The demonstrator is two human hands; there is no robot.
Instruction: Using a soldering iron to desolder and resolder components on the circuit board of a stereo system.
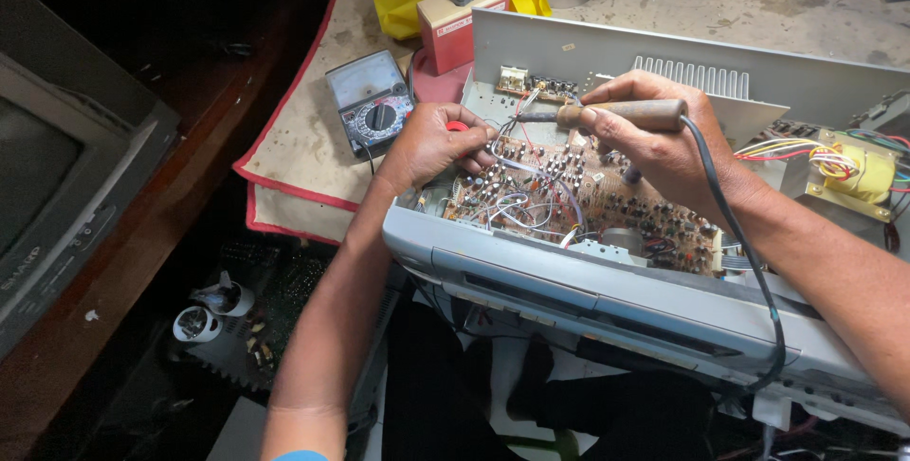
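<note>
We hold the soldering iron (621,113) by its brown wooden handle in our right hand (664,144), fingers closed around it, its tip over the circuit board (578,200) in the open grey chassis (607,300). We judge it light, rigid and graspable at the handle only. Our left hand (431,144) pinches a small red object (457,126) at the board's edge, near a meter (372,101) on the bench.

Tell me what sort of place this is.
Probably an electronics repair workshop. The right hand holds a soldering iron over the circuit board of an opened amplifier-like chassis; an analog multimeter lies on a cloth, and an old television sits beside.
</note>
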